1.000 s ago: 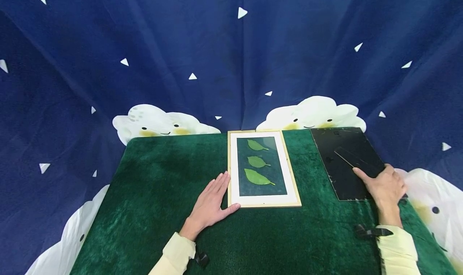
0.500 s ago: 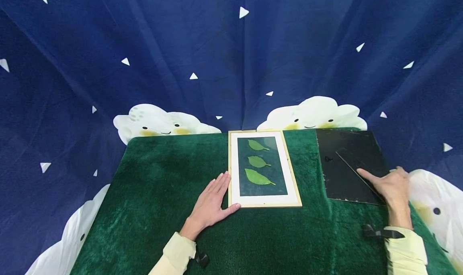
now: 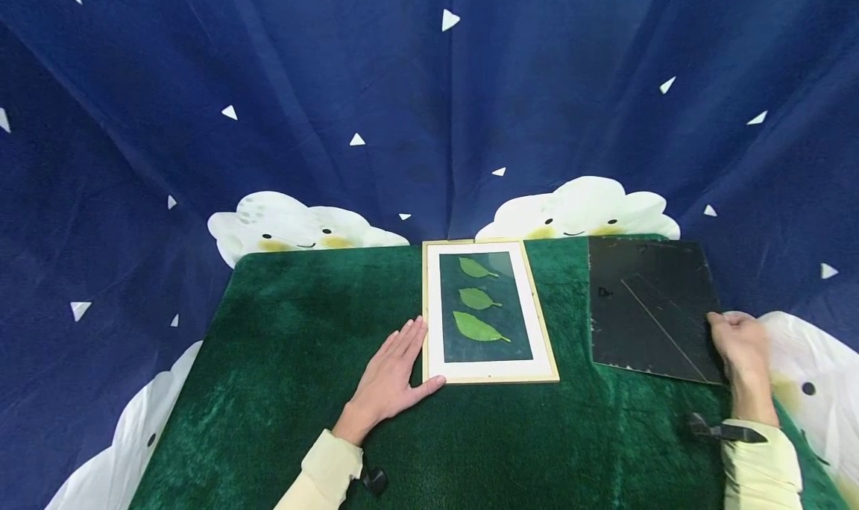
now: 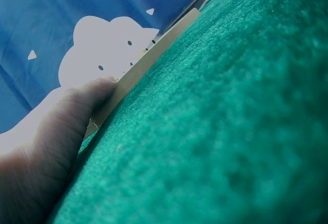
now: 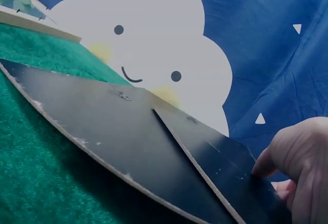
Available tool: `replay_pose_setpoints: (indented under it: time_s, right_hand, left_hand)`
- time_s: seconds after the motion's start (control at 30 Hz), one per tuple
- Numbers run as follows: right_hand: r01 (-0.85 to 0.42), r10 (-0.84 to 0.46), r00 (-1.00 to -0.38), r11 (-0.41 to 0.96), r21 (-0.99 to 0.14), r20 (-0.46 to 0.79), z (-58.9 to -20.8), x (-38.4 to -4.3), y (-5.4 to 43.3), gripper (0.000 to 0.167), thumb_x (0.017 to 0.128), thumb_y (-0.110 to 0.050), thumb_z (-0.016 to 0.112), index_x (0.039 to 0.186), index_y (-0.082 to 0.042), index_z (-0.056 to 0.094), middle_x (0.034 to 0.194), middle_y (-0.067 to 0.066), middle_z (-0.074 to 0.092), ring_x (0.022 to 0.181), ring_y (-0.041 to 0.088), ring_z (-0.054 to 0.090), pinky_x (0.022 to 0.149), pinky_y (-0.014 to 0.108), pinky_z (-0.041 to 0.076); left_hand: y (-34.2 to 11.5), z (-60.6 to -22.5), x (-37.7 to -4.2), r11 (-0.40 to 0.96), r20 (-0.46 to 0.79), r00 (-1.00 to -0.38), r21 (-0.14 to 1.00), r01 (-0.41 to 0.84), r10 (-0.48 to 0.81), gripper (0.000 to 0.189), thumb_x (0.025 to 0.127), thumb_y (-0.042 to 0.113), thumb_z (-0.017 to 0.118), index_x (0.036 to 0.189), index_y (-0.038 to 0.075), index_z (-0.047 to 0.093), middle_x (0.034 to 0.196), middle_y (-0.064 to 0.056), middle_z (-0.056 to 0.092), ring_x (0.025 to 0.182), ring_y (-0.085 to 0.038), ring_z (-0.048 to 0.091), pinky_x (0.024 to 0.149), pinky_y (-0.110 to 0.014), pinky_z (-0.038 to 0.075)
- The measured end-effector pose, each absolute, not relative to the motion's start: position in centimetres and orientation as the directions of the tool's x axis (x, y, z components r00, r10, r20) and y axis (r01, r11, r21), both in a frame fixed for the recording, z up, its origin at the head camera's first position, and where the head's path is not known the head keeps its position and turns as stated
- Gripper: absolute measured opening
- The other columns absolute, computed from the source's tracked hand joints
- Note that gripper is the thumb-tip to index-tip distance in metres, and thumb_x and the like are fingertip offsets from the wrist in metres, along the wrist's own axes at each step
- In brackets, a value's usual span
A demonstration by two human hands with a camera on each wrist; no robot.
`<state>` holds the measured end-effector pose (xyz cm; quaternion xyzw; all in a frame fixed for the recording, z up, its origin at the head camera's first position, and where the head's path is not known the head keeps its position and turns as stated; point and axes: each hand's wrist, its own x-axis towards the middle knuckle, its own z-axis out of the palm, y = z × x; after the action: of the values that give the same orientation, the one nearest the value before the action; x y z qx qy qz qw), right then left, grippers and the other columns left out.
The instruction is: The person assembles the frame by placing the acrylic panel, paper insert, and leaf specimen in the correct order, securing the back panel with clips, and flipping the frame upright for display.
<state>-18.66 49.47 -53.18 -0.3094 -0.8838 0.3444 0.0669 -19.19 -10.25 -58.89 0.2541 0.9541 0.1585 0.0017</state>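
Observation:
A picture frame [image 3: 490, 380] with a pale wooden rim and white mat lies on the green cloth. Three green leaves [image 3: 479, 326] show in its dark middle. My left hand [image 3: 389, 383] rests at its lower left corner, fingers straight along the side and thumb on the bottom edge; the left wrist view shows the thumb [image 4: 97, 93] against the wood. To the right is a black backing board [image 3: 627, 327] with a folded stand leg [image 3: 661, 331]. My right hand [image 3: 743, 350] pinches the board's right edge, thumb on top. Its other fingers are mostly hidden.
Green velvety cloth [image 3: 302, 316] covers the table. Behind it hangs a blue curtain [image 3: 403, 85] with white triangles and smiling clouds. The board's right side reaches the table's right edge. In the right wrist view a small hook [image 5: 123, 96] sits on the board.
The black board has turned and shifted right. My right hand has moved right, from lying over its lower right part to its right edge. My left hand and the frame stay put.

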Motion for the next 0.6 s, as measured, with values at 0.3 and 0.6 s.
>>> replay_pose_setpoints:
  time_s: [0.3,0.6]
  right_hand:
    - [0.458,0.494,-0.834,0.374,-0.806,-0.244,-53.3,-19.0,49.0,0.038,0.104,-0.038,0.055,0.068,-0.038,0.067,0.066,-0.019,0.058,0.061,0.002,0.058,0.056,0.023,0.053]
    - [0.442,0.353,-0.861,0.169,-0.881,-0.365,-53.6,-20.2,46.6,0.032,0.104,-0.042,0.06,0.074,-0.046,0.069,0.072,-0.02,0.065,0.064,0.003,0.065,0.059,0.026,0.057]
  left_hand:
    - [-10.2,-58.8,-19.2,0.824,0.077,-0.873,0.298,0.482,0.482,0.104,0.094,0.087,0.031,0.169,0.017,0.01,0.175,0.003,0.008,0.162,-0.013,0.005,0.13,-0.038,0.012]
    - [-10.3,-58.8,-19.2,0.821,0.087,-0.867,0.287,0.493,0.491,0.103,0.095,0.085,0.034,0.169,0.016,0.012,0.175,0.001,0.009,0.162,-0.015,0.006,0.13,-0.041,0.015]
